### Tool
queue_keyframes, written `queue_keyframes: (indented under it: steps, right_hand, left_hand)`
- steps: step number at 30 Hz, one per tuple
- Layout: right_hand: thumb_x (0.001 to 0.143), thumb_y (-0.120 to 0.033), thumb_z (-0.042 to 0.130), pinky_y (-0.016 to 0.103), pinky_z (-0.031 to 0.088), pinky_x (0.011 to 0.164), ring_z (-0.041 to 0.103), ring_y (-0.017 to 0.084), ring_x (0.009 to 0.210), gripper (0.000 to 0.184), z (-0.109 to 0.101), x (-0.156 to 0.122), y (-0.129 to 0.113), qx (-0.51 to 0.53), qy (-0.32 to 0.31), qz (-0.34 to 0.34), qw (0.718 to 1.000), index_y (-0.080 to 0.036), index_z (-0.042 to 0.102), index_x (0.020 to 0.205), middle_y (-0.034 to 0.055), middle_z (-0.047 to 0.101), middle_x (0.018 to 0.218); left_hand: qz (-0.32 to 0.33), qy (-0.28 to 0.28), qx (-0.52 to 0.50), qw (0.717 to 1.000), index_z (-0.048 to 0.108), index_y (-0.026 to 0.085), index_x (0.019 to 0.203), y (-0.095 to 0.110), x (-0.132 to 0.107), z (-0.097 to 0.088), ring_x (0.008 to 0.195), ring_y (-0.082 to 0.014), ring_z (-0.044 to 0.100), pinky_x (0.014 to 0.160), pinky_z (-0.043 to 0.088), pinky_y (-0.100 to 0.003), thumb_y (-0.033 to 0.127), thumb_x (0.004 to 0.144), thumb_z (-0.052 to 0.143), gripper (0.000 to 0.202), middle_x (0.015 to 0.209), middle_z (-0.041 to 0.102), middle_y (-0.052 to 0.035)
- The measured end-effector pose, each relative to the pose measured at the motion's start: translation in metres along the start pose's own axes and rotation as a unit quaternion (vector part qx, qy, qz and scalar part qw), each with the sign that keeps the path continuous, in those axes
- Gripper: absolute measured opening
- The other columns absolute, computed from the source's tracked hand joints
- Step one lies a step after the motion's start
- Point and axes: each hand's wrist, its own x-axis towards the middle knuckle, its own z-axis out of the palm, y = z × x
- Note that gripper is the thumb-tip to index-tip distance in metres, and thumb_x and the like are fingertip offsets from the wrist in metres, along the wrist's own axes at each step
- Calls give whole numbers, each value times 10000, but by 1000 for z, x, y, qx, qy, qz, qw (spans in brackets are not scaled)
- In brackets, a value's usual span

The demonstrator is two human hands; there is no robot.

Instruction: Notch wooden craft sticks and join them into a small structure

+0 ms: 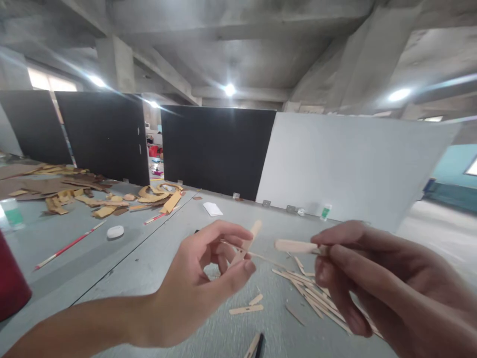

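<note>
My left hand (pixel 208 278) is raised over a grey table (pixel 156 258), fingers curled, pinching a short wooden stick (pixel 250 239) that points up and right. My right hand (pixel 376 283) is closed on another flat wooden stick (pixel 296 246), held level with its rounded end toward the left hand's stick. The two sticks are a little apart. Below the hands, several loose wooden sticks (pixel 309 293) and short offcuts (pixel 246 309) lie scattered on the table.
Cardboard scraps (pixel 108 199) are heaped at the far left, with a red-and-white rod (pixel 69 246) and a white oval object (pixel 115 231) nearby. Black panels (pixel 218 149) and a white panel (pixel 350 169) stand behind the table. A dark red object (pixel 11 283) sits at the left edge.
</note>
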Motion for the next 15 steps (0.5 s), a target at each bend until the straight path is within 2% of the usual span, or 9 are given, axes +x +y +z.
queue_keyframes:
  steps: [2,4,6,9,11,13,15]
  right_hand:
    - [948,-448,786,218,405,315,577,119,383,195,6,7,0,98,-83,50,990,-259,794,903,6,718,634]
    - [980,-439,760,208,414,358,586,108,426,188,12,10,4,154,-124,75,977,-257,790,947,8,726,694]
    - [998,-439,744,203,411,378,571,96,443,190,16,10,10,169,-128,73,975,-256,784,965,8,729,736]
    - [1003,-449,739,195,397,389,556,87,452,179,18,8,14,166,-136,67,974,-278,782,973,-1,734,752]
    - [1009,-459,732,186,392,397,559,80,450,165,18,5,15,166,-145,64,973,-302,780,994,-11,738,749]
    - [1033,-454,703,182,379,391,564,76,436,158,16,1,15,165,-146,64,973,-313,774,1015,-13,739,743]
    - [1057,-434,667,181,355,357,555,78,406,159,15,-4,15,149,-136,57,978,-316,770,1027,-12,728,723]
  left_hand:
    - [-23,-35,-61,997,720,233,1127,5,-3,0,664,-158,653,507,512,-206,479,983,703,286,735,678,-19]
    - [-62,-83,-121,987,720,214,1058,9,-3,-2,536,-129,603,474,494,-209,494,1014,647,293,642,661,-2]
    - [-76,-97,-143,982,719,205,1024,12,-2,-4,505,-126,608,498,528,-235,487,1001,669,288,656,702,-13]
    - [-51,-65,-137,987,739,210,986,17,0,-7,553,-148,663,566,579,-265,458,974,718,249,676,738,-23]
    - [-48,-59,-143,987,742,212,940,18,0,-7,544,-137,655,561,571,-251,443,967,732,233,654,730,-14]
    - [-60,-69,-153,984,730,208,905,17,-1,-6,485,-107,612,496,515,-216,462,959,741,260,657,715,-5]
    - [-76,-82,-153,982,719,209,905,14,-2,-4,395,-65,509,407,405,-179,509,957,732,304,625,666,19]
